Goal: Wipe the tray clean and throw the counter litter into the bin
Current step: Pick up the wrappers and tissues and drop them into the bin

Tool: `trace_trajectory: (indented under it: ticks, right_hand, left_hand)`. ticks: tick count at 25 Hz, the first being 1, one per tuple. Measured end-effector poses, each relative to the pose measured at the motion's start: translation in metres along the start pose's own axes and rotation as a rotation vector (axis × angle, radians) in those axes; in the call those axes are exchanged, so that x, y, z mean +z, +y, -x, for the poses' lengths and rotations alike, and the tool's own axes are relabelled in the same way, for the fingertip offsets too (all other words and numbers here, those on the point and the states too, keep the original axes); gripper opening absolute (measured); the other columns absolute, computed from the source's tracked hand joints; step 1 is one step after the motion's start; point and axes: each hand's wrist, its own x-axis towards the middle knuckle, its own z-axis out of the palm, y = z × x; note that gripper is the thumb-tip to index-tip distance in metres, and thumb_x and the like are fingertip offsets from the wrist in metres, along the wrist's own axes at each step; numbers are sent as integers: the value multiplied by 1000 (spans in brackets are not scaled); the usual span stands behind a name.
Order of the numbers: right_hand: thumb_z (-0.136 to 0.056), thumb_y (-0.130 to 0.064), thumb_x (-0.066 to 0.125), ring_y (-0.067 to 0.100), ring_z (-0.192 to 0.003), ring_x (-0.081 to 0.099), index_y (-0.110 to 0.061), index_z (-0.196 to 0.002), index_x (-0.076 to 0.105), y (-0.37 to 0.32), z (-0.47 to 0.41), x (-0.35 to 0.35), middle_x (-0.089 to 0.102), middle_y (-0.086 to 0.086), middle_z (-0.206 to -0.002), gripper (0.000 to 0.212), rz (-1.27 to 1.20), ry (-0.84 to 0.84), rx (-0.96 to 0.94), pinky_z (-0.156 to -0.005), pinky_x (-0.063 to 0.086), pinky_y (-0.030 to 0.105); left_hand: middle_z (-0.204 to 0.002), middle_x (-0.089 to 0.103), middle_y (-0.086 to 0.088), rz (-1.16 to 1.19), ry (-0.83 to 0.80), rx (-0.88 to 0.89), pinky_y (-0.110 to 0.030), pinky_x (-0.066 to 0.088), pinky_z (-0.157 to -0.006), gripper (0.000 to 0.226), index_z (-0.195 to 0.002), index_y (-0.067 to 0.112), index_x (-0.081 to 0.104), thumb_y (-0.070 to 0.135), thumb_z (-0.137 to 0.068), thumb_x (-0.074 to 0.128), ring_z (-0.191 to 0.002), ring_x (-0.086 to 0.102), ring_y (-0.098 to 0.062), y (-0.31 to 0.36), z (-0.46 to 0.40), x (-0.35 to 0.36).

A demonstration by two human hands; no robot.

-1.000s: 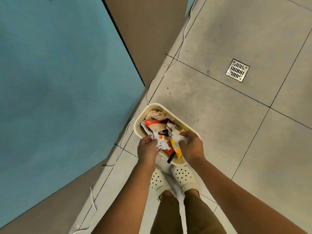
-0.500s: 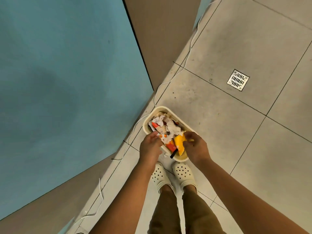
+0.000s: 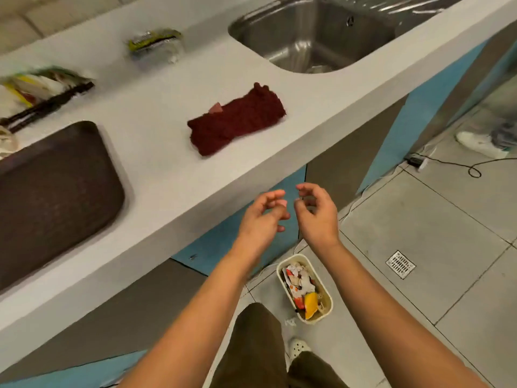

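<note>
White counter point(image 3: 167, 152) seen running left to right, steel sink point(image 3: 316, 35) set in at far right. Brown tray point(image 3: 56, 191) laid on counter at left; dark red cloth point(image 3: 237, 124) bunched mid-counter, right of tray. Litter wrappers point(image 3: 42, 88) noted at far left, another wrapper point(image 3: 155, 44) near sink. Left hand point(image 3: 258, 219) and right hand point(image 3: 317, 215) held side by side below counter edge, fingers loosely curled, nothing gripped. Bin point(image 3: 326, 289) stood on tiled floor point(image 3: 419, 219) below hands, filled with crumpled paper. Floor drain point(image 3: 400, 264) seen right of bin.
</note>
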Motion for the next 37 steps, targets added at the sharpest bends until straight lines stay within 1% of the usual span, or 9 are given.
trace_trajectory:
  ticks: [6, 10, 13, 19, 26, 30, 32, 35, 37]
  right_hand:
    - [-83, 1, 53, 8, -77, 53, -24, -96, 57, -100, -30, 48, 56, 3, -98, 29, -8, -91, -221, -62, 41, 6]
    - [-81, 1, 53, 11, -79, 55, -15, -95, 60, -142, -68, 107, 58, 4, -101, 23, 27, -126, -330, -72, 44, 13]
    - [-82, 0, 52, 16, -82, 54, -18, -99, 60, -170, -105, 164, 57, 4, -105, 26, 74, -163, -327, -76, 44, 23]
    - [-84, 0, 52, 16, -88, 50, -9, -109, 61, -197, -188, 245, 56, 11, -113, 28, 260, -216, -284, -78, 37, 22]
    - [-86, -4, 51, 16, -85, 49, -12, -113, 60, -199, -277, 297, 54, 9, -115, 30, 427, -225, -220, -76, 35, 21]
    - [-83, -3, 52, 26, -105, 54, -11, -114, 60, -192, -318, 320, 52, 12, -121, 33, 476, -202, -257, -80, 34, 18]
    - [-81, -17, 48, 31, -112, 52, -10, -117, 60, -186, -337, 331, 51, 14, -126, 39, 511, -199, -268, -88, 39, 24]
    - [-70, -44, 27, 34, -126, 40, -19, -135, 46, -179, -357, 344, 37, 11, -145, 72, 677, -272, -334, -100, 36, 37]
    - [-77, -47, 25, 29, -133, 28, -30, -143, 29, -174, -369, 353, 20, 2, -155, 68, 878, -341, -373, -104, 29, 39]
  left_hand:
    - [-89, 59, 6, 107, 154, 151, -20, 47, -61, 23, -104, 22, 57, 4, -92, 49, -73, 59, -8, 72, 14, -67]
    - [-86, 61, 6, 146, 251, 161, -23, 48, -62, 21, -104, 20, 58, 5, -92, 49, -73, 60, -10, 102, -13, -127]
    - [-87, 60, 5, 152, 299, 162, -22, 48, -62, 22, -100, 22, 59, 5, -92, 47, -75, 60, -10, 125, -48, -182]
    - [-88, 59, 2, 107, 378, 155, -24, 47, -66, 20, -104, 19, 58, 7, -91, 48, -75, 58, -10, 168, -137, -271]
    - [-95, 59, 9, -147, 388, 184, -21, 44, -71, 26, -110, 18, 61, 9, -88, 52, -83, 57, -14, 191, -250, -316]
    - [-118, 60, 1, -407, 312, 256, -14, 39, -83, 31, -117, 14, 61, 8, -88, 52, -102, 59, -17, 202, -306, -324]
    - [-126, 56, -4, -562, 252, 364, -17, 37, -92, 32, -117, 13, 61, 7, -87, 52, -115, 54, -19, 207, -336, -323]
    - [-139, 43, -6, -899, 290, 491, -30, 32, -105, 37, -120, 16, 60, 11, -84, 54, -130, 40, -22, 212, -379, -323]
    - [-145, 36, -6, -1097, 342, 505, -36, 28, -108, 44, -128, 20, 54, 17, -83, 54, -133, 34, -27, 214, -408, -328]
